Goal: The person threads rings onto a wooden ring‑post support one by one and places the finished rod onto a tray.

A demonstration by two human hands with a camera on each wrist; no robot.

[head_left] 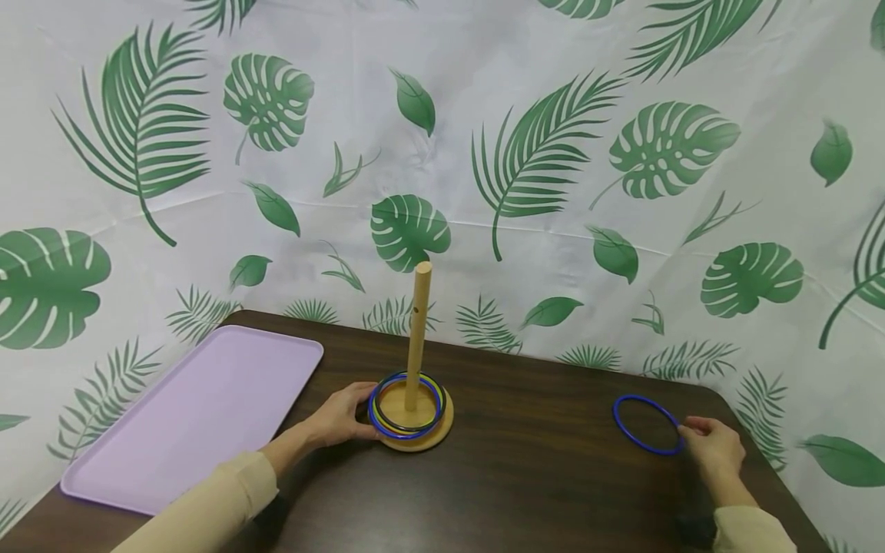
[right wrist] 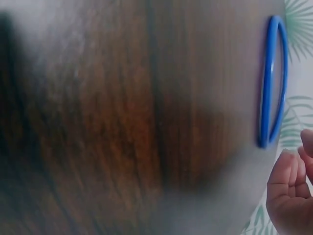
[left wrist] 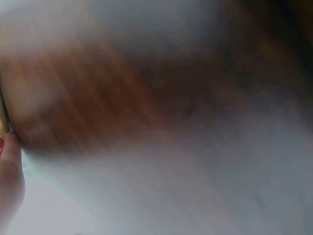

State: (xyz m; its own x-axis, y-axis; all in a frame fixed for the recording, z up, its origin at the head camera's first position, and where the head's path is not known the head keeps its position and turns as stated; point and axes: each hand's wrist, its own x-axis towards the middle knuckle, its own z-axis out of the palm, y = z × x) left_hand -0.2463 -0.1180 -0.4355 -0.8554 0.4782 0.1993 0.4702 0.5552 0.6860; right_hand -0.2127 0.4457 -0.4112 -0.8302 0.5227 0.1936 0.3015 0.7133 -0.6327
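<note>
A wooden peg (head_left: 417, 338) stands upright on a round wooden base (head_left: 442, 432). Several thin rings (head_left: 373, 418), blue, yellow and dark among them, encircle the foot of the peg. My left hand (head_left: 343, 415) grips the left side of these rings, thumb and fingers around their edge. In the left wrist view only a finger (left wrist: 11, 161) shows at the left edge, beside a narrow strip of ring. Off to the right, a single blue ring (head_left: 645, 447) lies on the table. My right hand (head_left: 715, 449) is beside its right edge, fingers loosely bent; the right wrist view shows a small gap between fingertips and ring.
A lilac tray (head_left: 207, 407) lies on the left of the dark wooden table (head_left: 525, 461). Behind the table hangs a white cloth (head_left: 456, 177) printed with green leaves, which also runs along the right side.
</note>
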